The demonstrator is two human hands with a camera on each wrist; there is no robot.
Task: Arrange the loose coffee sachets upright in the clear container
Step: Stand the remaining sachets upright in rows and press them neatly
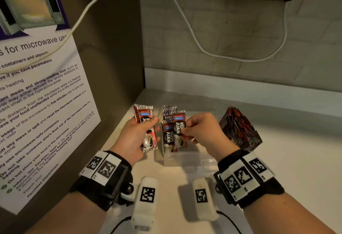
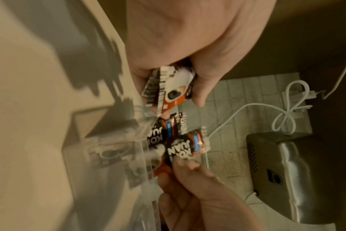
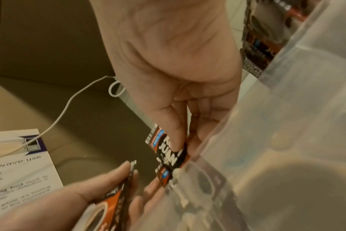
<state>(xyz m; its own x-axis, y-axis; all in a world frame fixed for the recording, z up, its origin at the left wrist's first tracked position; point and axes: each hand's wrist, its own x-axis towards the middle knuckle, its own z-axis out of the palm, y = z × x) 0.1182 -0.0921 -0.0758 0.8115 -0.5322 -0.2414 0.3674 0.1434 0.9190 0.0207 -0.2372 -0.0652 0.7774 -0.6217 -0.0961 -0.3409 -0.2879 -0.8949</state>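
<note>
Standing sachets in the clear container [image 1: 185,157]

Right hand [image 1: 203,132] pinching one sachet [image 1: 179,125] upright over the container on the tabletop [image 1: 277,159], beside those already standing; left hand [image 1: 135,137] gripping a spare stack [image 1: 146,126], ready to feed.

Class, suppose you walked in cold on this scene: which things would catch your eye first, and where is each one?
First, the two hands at the centre: the left hand holds a small stack of sachets, while the right hand pinches a single sachet over the clear container on the counter. Next, the bundle of dark red sachets standing to the container's right. Then the microwave notice on the left wall.
</note>
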